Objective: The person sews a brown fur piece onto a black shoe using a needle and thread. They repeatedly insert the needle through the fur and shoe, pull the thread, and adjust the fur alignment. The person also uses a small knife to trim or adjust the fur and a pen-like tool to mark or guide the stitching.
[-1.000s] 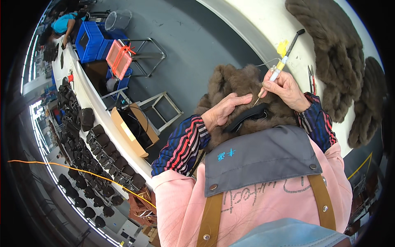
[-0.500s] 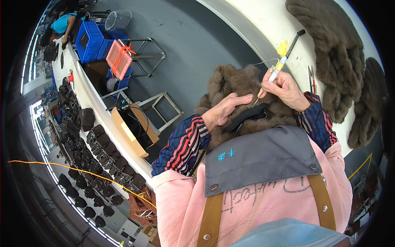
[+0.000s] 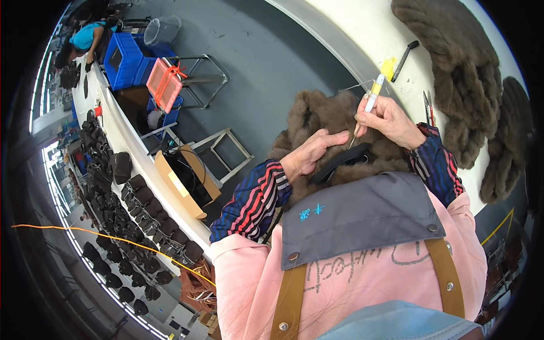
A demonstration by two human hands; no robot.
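A brown furry piece (image 3: 317, 122) with a black strip (image 3: 340, 163) lies against my chest. My left hand (image 3: 309, 154) presses down on the fur, fingers pointing right. My right hand (image 3: 391, 120) grips a thin tool with a white and yellow handle (image 3: 373, 97), its metal tip touching the fur just beyond my left fingertips.
More brown fur pieces (image 3: 462, 73) lie on the white table (image 3: 362, 34) with a black pen (image 3: 404, 53) and scissors (image 3: 428, 106). A long bench (image 3: 127, 161) at left carries several dark pieces. Blue crates (image 3: 127, 59), a metal stool (image 3: 224, 150) and another person (image 3: 85, 37) are beyond.
My right hand has dropped slightly with the tool, bringing its tip closer to my left fingers. My left hand stays on the fur.
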